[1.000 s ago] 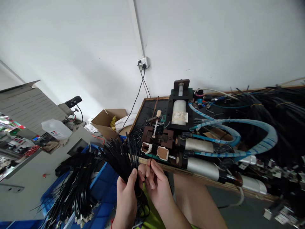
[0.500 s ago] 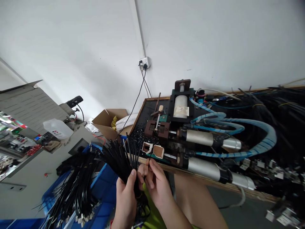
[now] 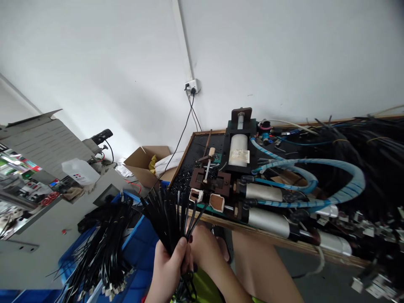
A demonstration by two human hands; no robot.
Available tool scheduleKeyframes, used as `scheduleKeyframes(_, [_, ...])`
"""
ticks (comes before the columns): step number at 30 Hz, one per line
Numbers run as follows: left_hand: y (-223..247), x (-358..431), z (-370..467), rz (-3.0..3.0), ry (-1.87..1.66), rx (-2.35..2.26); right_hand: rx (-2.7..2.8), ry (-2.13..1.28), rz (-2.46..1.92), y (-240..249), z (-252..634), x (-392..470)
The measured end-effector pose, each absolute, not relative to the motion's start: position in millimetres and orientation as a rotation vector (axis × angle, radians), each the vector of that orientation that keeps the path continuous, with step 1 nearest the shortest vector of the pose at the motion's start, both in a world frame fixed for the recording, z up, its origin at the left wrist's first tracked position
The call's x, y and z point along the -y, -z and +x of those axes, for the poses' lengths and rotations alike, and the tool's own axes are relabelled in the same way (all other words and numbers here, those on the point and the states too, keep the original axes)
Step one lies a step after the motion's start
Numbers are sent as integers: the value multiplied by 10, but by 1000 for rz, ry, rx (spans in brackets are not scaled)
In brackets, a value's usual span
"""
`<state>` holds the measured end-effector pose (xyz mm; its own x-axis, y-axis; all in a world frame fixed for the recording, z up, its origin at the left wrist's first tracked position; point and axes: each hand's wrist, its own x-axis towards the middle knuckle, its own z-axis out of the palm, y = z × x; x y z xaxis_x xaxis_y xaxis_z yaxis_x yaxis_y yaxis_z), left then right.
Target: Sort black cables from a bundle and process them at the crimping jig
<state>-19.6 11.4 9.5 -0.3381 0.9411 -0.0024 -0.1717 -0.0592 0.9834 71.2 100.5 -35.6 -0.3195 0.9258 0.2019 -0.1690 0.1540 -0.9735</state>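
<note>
My left hand (image 3: 172, 265) is wrapped round a fanned bundle of black straps (image 3: 167, 216) whose ends point up and away. Close behind it is my right hand (image 3: 189, 256), mostly hidden by the left hand and the straps, so its fingers cannot be made out. Just beyond the strap ends, at the bench's front edge, are two small pads with whitish rims, the left one (image 3: 196, 195) and the right one (image 3: 217, 202), with a gap between them. Behind the pads stands a brown metal clamp (image 3: 210, 181) with a rod across it.
Pneumatic cylinders (image 3: 268, 221) and blue hoses (image 3: 350, 168) cover the bench's middle. More black straps (image 3: 378, 147) lie at the right. A blue bin (image 3: 139, 269) with strap bundles stands lower left, near an open cardboard box (image 3: 139, 164) and a grey machine (image 3: 72, 223).
My right hand has moved from the pads down behind my left hand. The pads have parted, the front cylinder's rear part has shifted right, and the upright cylinder's rod shows longer.
</note>
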Motion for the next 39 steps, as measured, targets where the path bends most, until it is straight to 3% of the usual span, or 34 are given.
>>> scheduleKeyframes(5, [-37,-166,-153,852,-1664,-1326,1463,-1279,-708,230,802,-947])
scheduleKeyframes(11, [-10,-205,-182,874,-1615,-1485,1152,-1507,-529,289,761,-867])
scheduleKeyframes(18, [-100,-224,-39,830,-1652,-1615,961,-1479,-561,342,707,-737])
scheduleKeyframes(27, [30,-245,-110,695,-1744,-1478,814,-1461,-574,133,749,-720])
scheduleKeyframes(33, [16,-256,-83,671,-1861,-1338,348,-1873,-439,234,661,-817])
scheduleKeyframes(39, [-17,-271,-9,698,-1802,-1391,243,-1937,-317,291,635,-858])
